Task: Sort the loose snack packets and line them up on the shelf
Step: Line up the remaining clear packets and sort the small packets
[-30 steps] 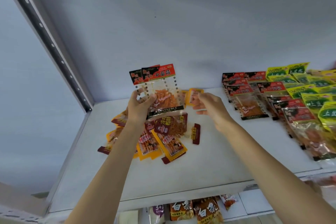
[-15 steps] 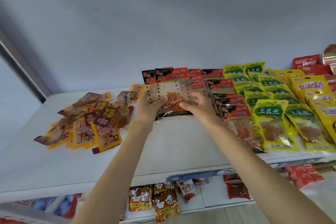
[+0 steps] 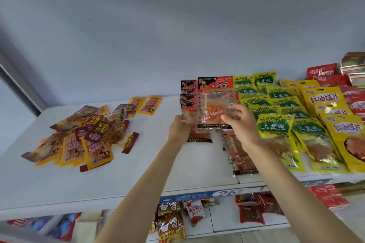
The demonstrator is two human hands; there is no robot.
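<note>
Head view, white metal shelf (image 3: 122, 179), blue-grey back wall.

We hold a clear plastic snack packet with a red-and-black header and orange strips inside (image 3: 215, 104) upright above the shelf, right of centre. Our right hand (image 3: 240, 124) grips its lower right edge, thumb curled across the front. Our left hand (image 3: 178, 130) pinches the lower left side, where at least one more packet of the same kind sits just behind the front one; how many are in the bunch we cannot tell.

Behind and below the held packet, a row of the same red-and-black packets (image 3: 187, 92) lies on the shelf, running from the far wall towards the near edge, partly hidden by our hands.

Just right of that row: overlapping rows of yellow-green potato-shred packets (image 3: 274, 132), then yellow packets with red lettering (image 3: 333, 116), then red packets (image 3: 324, 71) at the far right.

Well apart to the left, a loose heap of yellow and dark-maroon snack packets (image 3: 88, 134) lies jumbled on the shelf, some overlapping, some at angles.

A blue price strip (image 3: 197, 195) on the shelf's near edge reads 26. More packets on the lower shelf (image 3: 171, 221), blurred.
</note>
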